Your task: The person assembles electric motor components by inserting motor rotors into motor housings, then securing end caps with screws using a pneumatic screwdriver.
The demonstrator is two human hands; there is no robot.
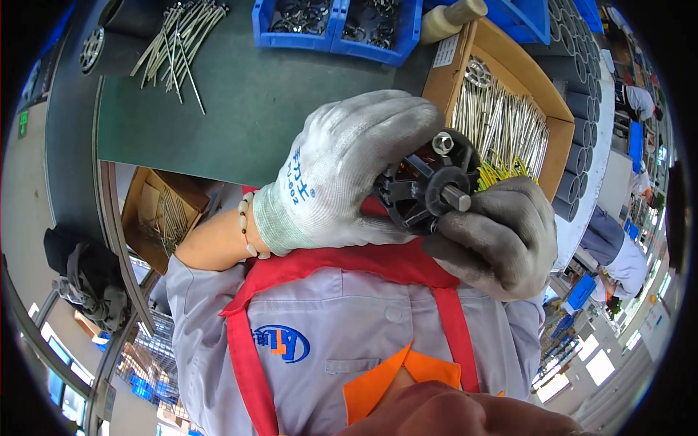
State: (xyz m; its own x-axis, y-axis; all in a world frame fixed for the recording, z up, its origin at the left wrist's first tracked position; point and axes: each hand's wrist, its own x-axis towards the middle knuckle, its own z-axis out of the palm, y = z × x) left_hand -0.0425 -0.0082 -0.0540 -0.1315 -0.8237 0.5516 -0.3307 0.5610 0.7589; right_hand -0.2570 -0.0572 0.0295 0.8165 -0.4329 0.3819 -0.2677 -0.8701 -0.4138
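My left hand, in a white knitted glove, is closed round a black motor part from the left. The part has a spoked black plastic end, and a short steel shaft points out of its middle. Copper-coloured winding shows between the spokes, and a bright hex nut or bolt head sits near the upper rim. On the other side my right hand, in a grey-stained glove, has its fingers curled against the part's lower right edge beside the shaft. Yellow-green wires show just above my right hand.
Long thin metal bolts lie on the green bench top. Two blue bins hold small metal clips. At right stand a cardboard box of long rods and stacked dark tubes. Another carton sits lower left.
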